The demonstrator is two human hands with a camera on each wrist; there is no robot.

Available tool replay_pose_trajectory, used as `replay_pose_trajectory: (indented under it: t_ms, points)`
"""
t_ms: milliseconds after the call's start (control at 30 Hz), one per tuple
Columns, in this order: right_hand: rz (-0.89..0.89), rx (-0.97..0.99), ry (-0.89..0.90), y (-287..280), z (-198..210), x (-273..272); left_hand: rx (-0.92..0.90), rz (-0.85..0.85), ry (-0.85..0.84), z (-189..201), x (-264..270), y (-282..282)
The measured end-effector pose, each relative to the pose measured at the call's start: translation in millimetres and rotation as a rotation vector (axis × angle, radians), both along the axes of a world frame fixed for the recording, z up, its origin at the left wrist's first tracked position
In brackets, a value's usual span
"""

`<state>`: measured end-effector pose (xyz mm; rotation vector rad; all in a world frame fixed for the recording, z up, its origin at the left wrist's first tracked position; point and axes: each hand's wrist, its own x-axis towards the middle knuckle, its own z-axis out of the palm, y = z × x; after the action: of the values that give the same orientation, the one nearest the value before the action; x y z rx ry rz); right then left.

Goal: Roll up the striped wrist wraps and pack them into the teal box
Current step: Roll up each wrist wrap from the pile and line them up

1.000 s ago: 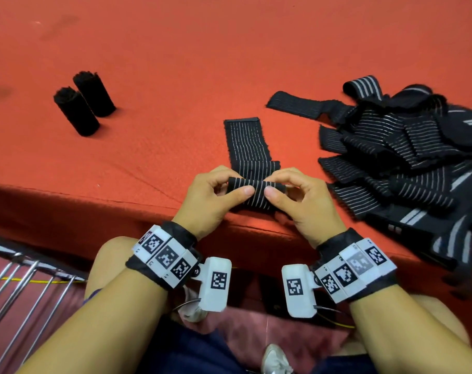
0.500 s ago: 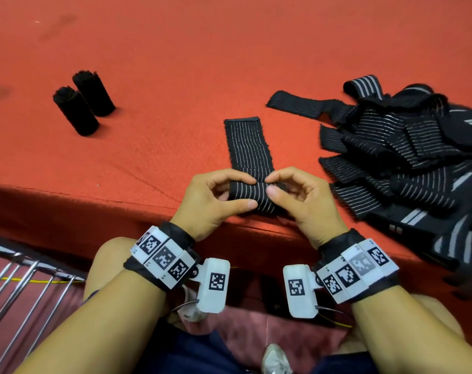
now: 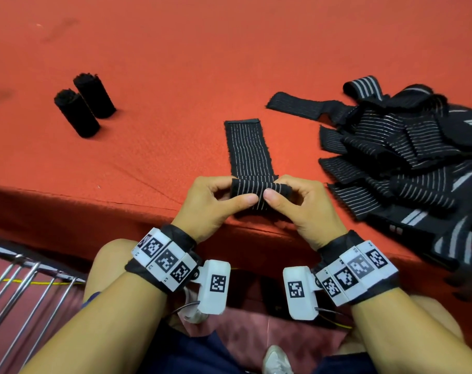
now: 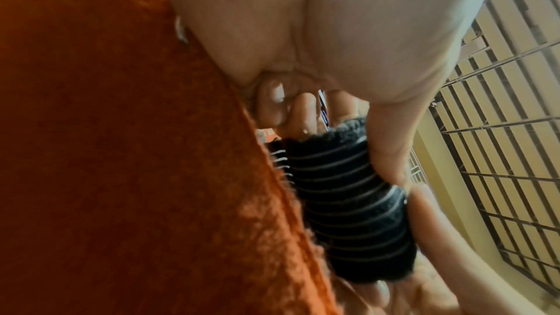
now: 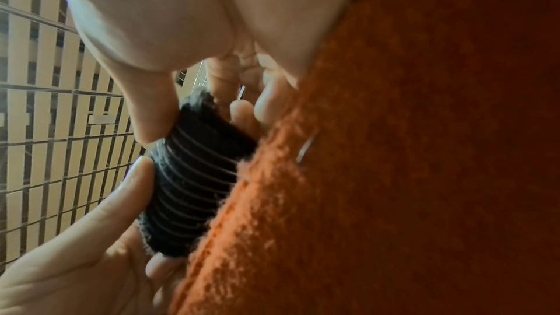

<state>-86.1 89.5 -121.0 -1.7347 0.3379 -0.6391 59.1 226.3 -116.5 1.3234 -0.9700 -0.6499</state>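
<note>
A black wrist wrap with thin white stripes [image 3: 249, 152] lies on the red table [image 3: 229, 49], its near end rolled into a tight roll [image 3: 259, 191]. My left hand [image 3: 216, 201] pinches the roll's left half between thumb and fingers, and my right hand [image 3: 297, 201] pinches its right half. In the left wrist view the roll [image 4: 348, 200] sits between both thumbs and the red cloth. The right wrist view shows the same roll [image 5: 194, 181]. Two finished black rolls [image 3: 83, 107] lie at the left. No teal box is in view.
A heap of unrolled striped wraps [image 3: 407, 163] covers the table's right side. The table's front edge [image 3: 94, 195] runs just under my hands. A metal rack [image 3: 21, 287] stands low at the left beside my knee.
The roll has advanced a little up the flat strip, and both hands have shifted their grip on it, thumbs now meeting at its middle.
</note>
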Motion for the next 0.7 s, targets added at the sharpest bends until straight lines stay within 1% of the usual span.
replay_pose_trajectory:
  t_ms: [133, 300, 500, 633, 700]
  points:
    - [0.022, 0.111, -0.116, 1.9, 2.0, -3.2, 0.042, 0.017, -0.018, 0.2, 1.3, 0.5]
    - [-0.024, 0.143, -0.231, 1.0, -0.3, -5.2, 0.019, 0.084, 0.014, -0.7, 4.2, -1.0]
    - [-0.048, 0.174, -0.207, 0.3, -4.0, -3.9, 0.026, 0.073, -0.035, -1.9, 5.1, -1.2]
    - [-0.099, 0.255, -0.224, 2.0, -1.3, -5.1, -0.001, 0.086, -0.17, -2.9, 5.5, -1.6]
    - [-0.092, 0.285, -0.218, 2.9, -0.3, -5.9, 0.034, 0.044, -0.18, -1.6, 3.1, -2.2]
